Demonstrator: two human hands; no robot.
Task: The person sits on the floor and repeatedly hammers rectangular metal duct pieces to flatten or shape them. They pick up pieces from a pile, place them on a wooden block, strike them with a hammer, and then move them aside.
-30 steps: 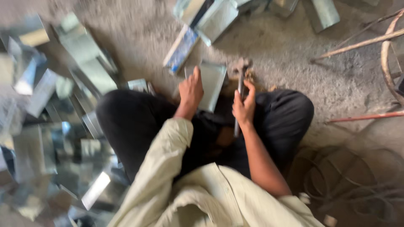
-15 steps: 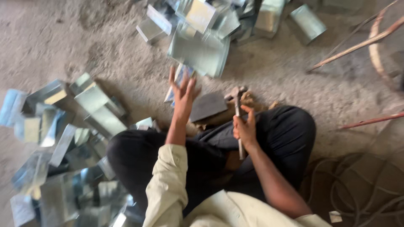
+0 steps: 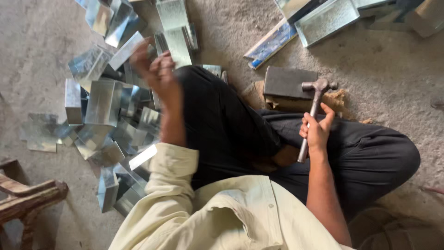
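Observation:
I sit cross-legged on a gritty concrete floor in dark trousers. My right hand (image 3: 317, 132) grips the handle of a steel hammer (image 3: 319, 86), whose head rests by a dark flat metal block (image 3: 286, 82) in front of my knees. My left hand (image 3: 158, 71) is blurred with motion, out to my left above a pile of shiny bent sheet-metal pieces (image 3: 102, 105). One bright piece (image 3: 124, 52) lies right at its fingers; whether the hand holds it is unclear.
More sheet-metal trays and offcuts (image 3: 326, 18) lie at the top right, with a blue-printed strip (image 3: 270, 44) beside them. A worn wooden frame (image 3: 27, 196) stands at the bottom left. Bare concrete (image 3: 397, 83) stretches to the right.
My left hand has swung from over the dark block out to the left, above the pile. The view has turned leftward with it. The right hand still holds the hammer by the block.

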